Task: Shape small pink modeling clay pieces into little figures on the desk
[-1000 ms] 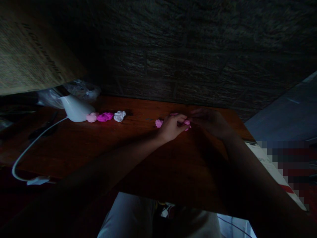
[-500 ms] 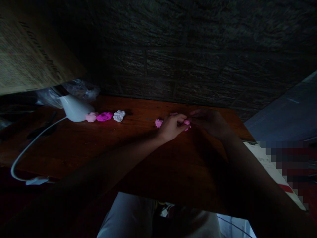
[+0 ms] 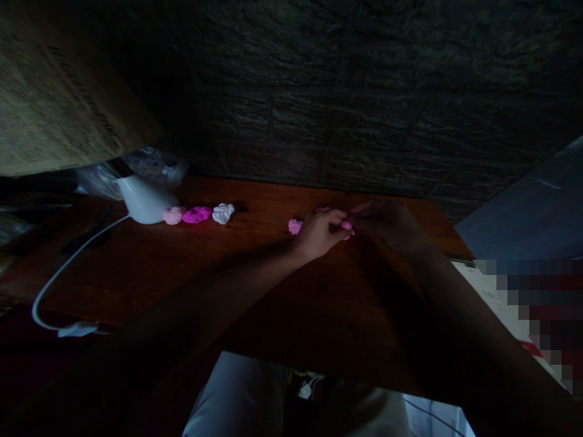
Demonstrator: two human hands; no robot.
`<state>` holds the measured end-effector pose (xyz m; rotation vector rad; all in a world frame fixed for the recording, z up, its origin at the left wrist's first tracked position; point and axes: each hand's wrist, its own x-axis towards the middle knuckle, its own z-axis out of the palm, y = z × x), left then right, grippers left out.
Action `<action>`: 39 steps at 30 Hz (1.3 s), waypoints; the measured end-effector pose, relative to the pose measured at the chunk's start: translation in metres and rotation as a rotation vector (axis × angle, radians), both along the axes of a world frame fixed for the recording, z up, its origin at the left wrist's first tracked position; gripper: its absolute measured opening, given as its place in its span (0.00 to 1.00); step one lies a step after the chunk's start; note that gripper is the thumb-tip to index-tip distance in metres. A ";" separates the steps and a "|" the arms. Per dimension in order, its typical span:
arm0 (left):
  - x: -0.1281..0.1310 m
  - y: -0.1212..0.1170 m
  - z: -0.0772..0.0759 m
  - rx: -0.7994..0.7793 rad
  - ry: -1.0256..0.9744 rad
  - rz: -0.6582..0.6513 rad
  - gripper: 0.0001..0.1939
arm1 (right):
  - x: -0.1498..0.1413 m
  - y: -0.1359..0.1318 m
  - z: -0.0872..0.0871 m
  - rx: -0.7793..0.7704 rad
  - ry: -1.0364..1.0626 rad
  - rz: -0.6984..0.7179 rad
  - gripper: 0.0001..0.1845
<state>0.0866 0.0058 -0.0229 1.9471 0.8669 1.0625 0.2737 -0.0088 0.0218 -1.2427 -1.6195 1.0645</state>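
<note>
Over the far middle of a dark wooden table [image 3: 255,285] my left hand [image 3: 317,233] and my right hand [image 3: 387,226] meet. Both pinch a small pink clay piece [image 3: 347,228] between their fingertips. Just left of my left hand lies another pink clay lump [image 3: 294,226] on the wood. The right hand is in shadow and its fingers are only partly clear.
At the back left lie three clay lumps in a row: pale pink [image 3: 172,215], magenta [image 3: 197,214] and white [image 3: 223,213]. Beside them stands a white lamp base [image 3: 143,202] with a white cable [image 3: 59,279]. A cardboard box [image 3: 54,109] leans upper left. A dark brick wall [image 3: 346,103] rises behind.
Both hands stay together on the pink clay piece. The whole view has drifted slightly to the right, nothing else has moved.
</note>
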 end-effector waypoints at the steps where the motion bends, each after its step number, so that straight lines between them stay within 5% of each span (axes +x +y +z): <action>1: 0.000 0.000 0.000 -0.002 -0.001 0.001 0.06 | 0.000 0.000 0.000 -0.004 -0.006 -0.006 0.22; 13: 0.000 0.000 -0.001 0.020 0.000 0.020 0.06 | 0.006 0.001 -0.002 -0.047 0.027 -0.033 0.22; 18: 0.002 0.002 -0.004 0.038 -0.010 0.014 0.06 | 0.016 0.002 0.000 -0.072 -0.109 -0.053 0.21; 24: 0.001 0.003 -0.005 0.059 0.008 0.028 0.07 | 0.019 0.001 0.002 -0.190 -0.199 0.054 0.16; 39: -0.004 -0.005 0.005 0.156 0.139 0.127 0.21 | 0.017 0.004 -0.002 -0.164 -0.259 0.035 0.10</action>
